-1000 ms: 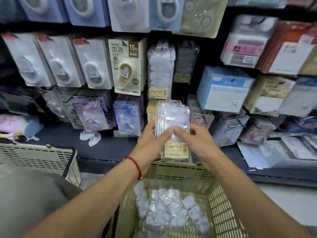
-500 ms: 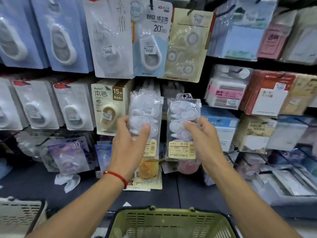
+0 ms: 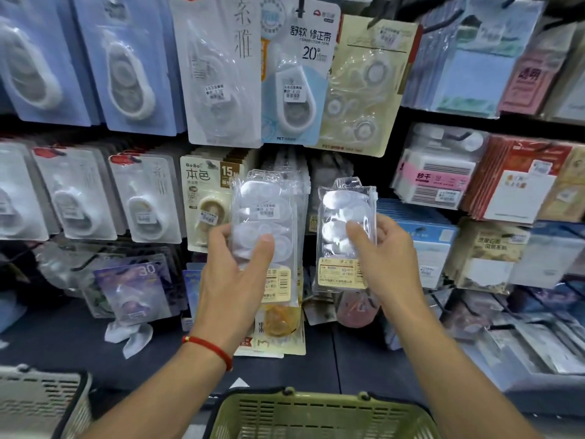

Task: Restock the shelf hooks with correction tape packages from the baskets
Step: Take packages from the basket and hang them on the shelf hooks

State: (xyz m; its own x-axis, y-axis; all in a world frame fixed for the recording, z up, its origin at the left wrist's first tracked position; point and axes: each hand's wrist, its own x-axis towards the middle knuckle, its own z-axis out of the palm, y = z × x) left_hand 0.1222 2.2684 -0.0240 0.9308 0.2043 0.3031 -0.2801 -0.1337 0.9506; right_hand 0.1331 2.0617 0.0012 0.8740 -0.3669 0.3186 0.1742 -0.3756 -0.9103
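My left hand [image 3: 235,280] grips a clear pack of white correction tapes [image 3: 264,213], holding it up against the row of like packs hanging at the shelf's middle. My right hand [image 3: 384,258] pinches a second clear pack [image 3: 346,217] with a yellow label, upright, just right of the first and in front of a dark gap in the display. The hook behind the packs is hidden. The green basket [image 3: 319,413] sits below my arms; its contents are out of view.
Carded correction tapes [image 3: 129,77] hang in rows above and left. Sticky notes and boxed stationery [image 3: 437,182] fill the right shelves. A grey basket [image 3: 38,403] stands at lower left. Loose packs lie on the dark shelf ledge [image 3: 348,356].
Both hands rose from the green basket to the shelf. The stack I held split into two packs, one per hand. Over the last half second the hands barely moved.
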